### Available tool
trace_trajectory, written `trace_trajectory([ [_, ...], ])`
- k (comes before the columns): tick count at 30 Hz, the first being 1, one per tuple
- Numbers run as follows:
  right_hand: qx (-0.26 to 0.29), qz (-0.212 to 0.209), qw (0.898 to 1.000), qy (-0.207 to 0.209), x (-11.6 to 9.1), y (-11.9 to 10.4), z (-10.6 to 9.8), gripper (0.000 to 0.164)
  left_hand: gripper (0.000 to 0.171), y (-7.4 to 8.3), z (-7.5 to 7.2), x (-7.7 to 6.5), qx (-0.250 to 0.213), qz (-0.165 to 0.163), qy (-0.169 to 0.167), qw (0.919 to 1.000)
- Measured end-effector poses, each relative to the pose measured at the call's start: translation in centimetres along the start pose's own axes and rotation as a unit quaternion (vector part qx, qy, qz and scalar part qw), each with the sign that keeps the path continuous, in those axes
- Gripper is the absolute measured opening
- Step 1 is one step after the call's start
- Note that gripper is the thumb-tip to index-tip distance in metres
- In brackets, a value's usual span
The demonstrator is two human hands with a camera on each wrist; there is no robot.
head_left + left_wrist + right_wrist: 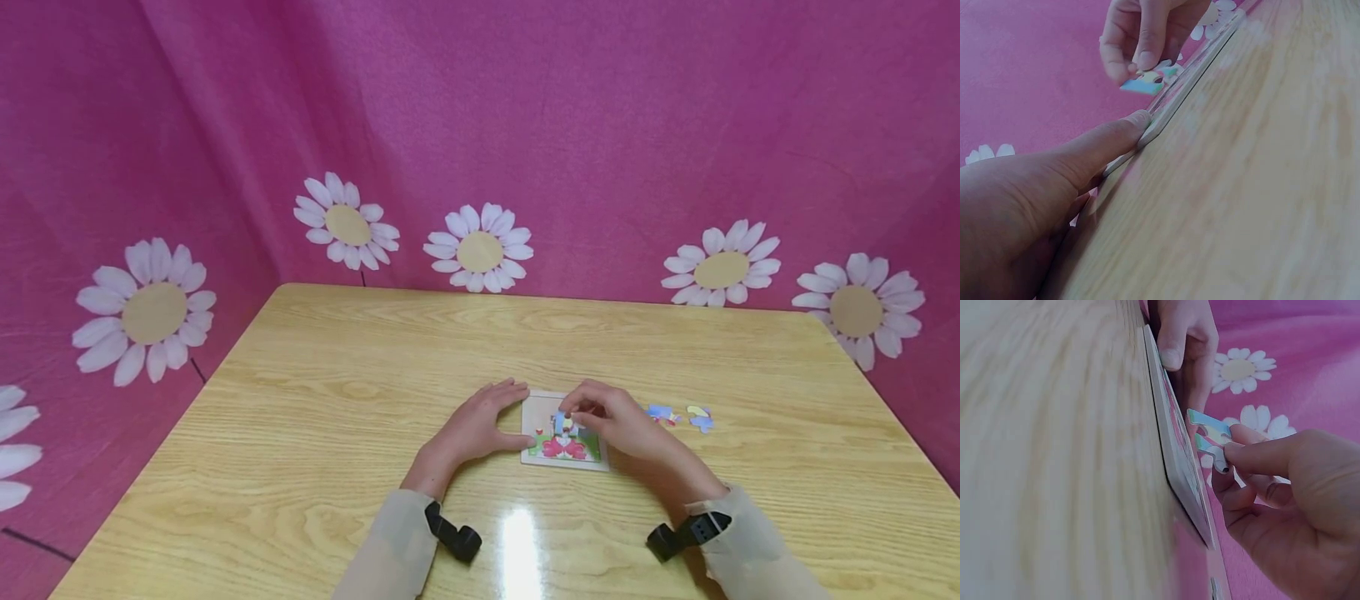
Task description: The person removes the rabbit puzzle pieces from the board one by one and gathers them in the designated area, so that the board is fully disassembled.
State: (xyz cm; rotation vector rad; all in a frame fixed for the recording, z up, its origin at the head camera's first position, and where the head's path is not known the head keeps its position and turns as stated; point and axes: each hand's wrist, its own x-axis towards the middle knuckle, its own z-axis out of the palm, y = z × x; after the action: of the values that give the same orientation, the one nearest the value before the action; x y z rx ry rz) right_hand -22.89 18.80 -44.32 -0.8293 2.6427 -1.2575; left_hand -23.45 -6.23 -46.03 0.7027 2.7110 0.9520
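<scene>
A small framed jigsaw puzzle (537,410) lies flat on the table, with a red, green and white picture in its lower part and bare backing at upper left. My left hand (477,426) rests at its left side, thumb (1138,120) laid on the frame's edge and fingers stretched toward the far left corner. Above the tray, my right hand (617,419) pinches a jigsaw piece (1210,433) between thumb and fingertips. Blue, yellow and white show on that piece, and it is tilted over the picture.
Two loose colourful jigsaw pieces, one blue and red (662,413) and one yellow and blue (702,418), lie right of the puzzle beyond my right hand. The wooden table (337,367) meets a pink daisy-patterned cloth (585,167) behind and at both sides.
</scene>
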Motion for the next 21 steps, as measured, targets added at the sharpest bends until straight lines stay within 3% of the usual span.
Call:
trace_trajectory([
  [6, -0.006, 0.017, 1.000, 0.006, -1.0, 0.4, -0.8, 0.016, 0.077, 0.0, 0.1, 0.0, -0.005, -0.003, 0.001, 1.0000],
  [15, -0.016, -0.017, 0.999, 0.035, -2.6, 1.4, -1.8, 0.014, 0.077, 0.0, 0.0, 0.0, -0.007, -0.005, 0.000, 1.0000],
  [21, -0.024, -0.019, 0.999, 0.039, -3.6, 1.8, -2.6, 0.015, 0.077, 0.0, 0.0, 0.0, -0.009, -0.004, 0.000, 0.9999],
])
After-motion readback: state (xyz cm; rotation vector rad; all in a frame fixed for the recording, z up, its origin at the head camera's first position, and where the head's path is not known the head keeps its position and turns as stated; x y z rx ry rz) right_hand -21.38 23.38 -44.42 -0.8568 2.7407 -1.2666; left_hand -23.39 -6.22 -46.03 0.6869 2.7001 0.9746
